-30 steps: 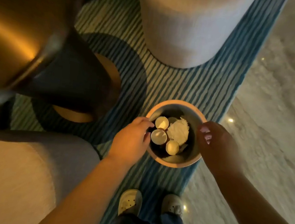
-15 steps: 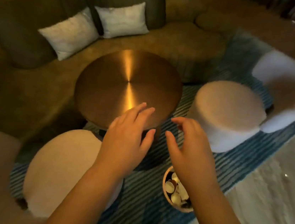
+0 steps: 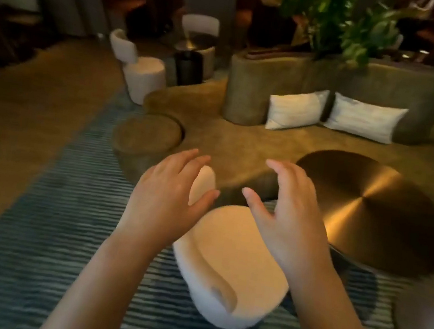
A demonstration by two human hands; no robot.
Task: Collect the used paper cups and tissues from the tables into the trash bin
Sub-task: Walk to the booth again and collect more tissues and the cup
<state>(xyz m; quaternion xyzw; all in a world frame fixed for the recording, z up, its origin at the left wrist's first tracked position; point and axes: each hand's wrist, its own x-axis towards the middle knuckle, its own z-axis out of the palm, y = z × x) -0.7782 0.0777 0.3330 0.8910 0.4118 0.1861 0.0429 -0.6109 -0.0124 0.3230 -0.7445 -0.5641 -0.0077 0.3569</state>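
My left hand [image 3: 168, 194] and my right hand [image 3: 289, 214] are raised side by side in the middle of the head view, fingers spread, nothing in either. They hover above a white armchair [image 3: 227, 269]. A round brass table [image 3: 368, 210] stands to the right with a bare top. The trash bin with the cups and tissues is out of view. A second round table [image 3: 198, 42] sits far back between white seats; whether anything lies on it cannot be told.
An olive curved sofa [image 3: 240, 140] with two white cushions [image 3: 293, 109] runs behind the brass table. A white pouf [image 3: 144, 77] and a dark cylinder [image 3: 188, 68] stand at the back. A blue striped rug [image 3: 52, 226] covers the floor, with brown floor [image 3: 24, 119] to its left. A plant [image 3: 337, 20] rises behind the sofa.
The view swung up and left from the bin on the floor to the room. Both hands left the bin's rim and rose empty in front of me. The bin dropped out of view.
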